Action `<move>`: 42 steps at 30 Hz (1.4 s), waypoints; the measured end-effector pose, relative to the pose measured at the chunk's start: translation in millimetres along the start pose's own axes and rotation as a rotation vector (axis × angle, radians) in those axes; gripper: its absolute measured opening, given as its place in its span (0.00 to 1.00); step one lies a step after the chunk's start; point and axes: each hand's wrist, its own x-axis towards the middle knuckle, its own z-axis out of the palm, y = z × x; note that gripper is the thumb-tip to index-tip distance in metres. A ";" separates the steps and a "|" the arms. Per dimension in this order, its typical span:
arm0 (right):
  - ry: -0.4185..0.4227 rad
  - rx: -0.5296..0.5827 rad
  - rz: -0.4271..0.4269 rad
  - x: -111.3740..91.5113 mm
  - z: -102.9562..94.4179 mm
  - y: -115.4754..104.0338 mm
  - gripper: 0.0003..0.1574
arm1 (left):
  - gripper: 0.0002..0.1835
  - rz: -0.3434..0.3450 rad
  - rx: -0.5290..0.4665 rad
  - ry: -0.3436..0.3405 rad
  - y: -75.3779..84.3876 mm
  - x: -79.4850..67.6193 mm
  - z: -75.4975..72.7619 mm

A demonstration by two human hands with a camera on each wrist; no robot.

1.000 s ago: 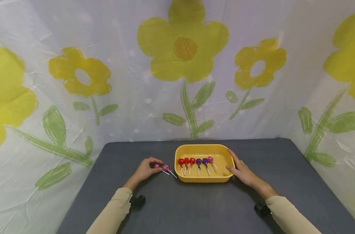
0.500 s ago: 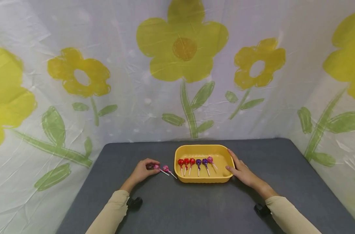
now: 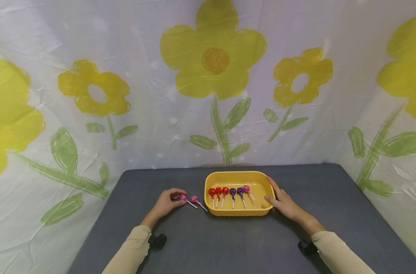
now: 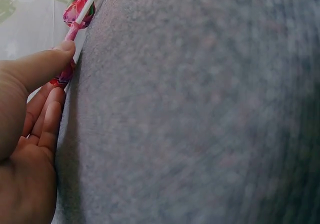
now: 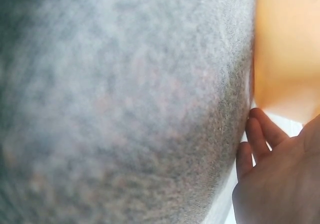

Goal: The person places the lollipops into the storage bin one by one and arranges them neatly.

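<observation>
In the head view, two pink lollipops lie side by side on the dark table, left of a yellow tray (image 3: 240, 213). My left hand (image 3: 164, 203) holds the nearer pink lollipop (image 3: 183, 198) by its wrapped head, between thumb and fingers. The left wrist view shows the thumb across this lollipop (image 4: 62, 78). Just right of it lies the other pink lollipop (image 3: 194, 199), untouched. At the tray's right end, my right hand (image 3: 284, 203) grips the rim, thumb inside and fingers outside. The right wrist view catches only part of the tray (image 5: 287, 48).
Inside the tray a row of lollipops runs from left to right: three red lollipops (image 3: 218, 191), two purple lollipops (image 3: 232, 191) and one pink lollipop (image 3: 246, 189). Behind the grey table (image 3: 228, 243) hangs a flower-printed curtain (image 3: 153, 144).
My left hand has drawn back slightly to the left, so more of the nearer pink lollipop shows. The right hand and the tray have kept their places.
</observation>
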 end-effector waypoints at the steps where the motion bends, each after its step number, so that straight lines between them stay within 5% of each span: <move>1: -0.002 -0.001 -0.001 -0.2 0.3 -0.2 0.48 | 0.17 -0.008 -0.016 0.003 -0.5 -0.2 -0.2; 9: -0.002 -0.004 0.005 -1.1 -0.5 -1.6 0.48 | 0.15 -0.019 -0.123 -0.005 -0.8 -0.3 -9.1; 21: 0.010 -0.013 -0.014 0.1 -1.6 -0.7 0.48 | 0.18 0.007 -0.157 -0.022 36.0 15.0 -23.4; 28: 0.009 0.010 -0.009 0.4 0.3 1.0 0.48 | 0.17 0.057 -0.117 -0.052 62.4 28.8 -16.5; 42: -0.001 -0.009 0.017 0.4 0.7 -0.5 0.48 | 0.15 0.129 -0.134 -0.111 89.3 59.1 13.9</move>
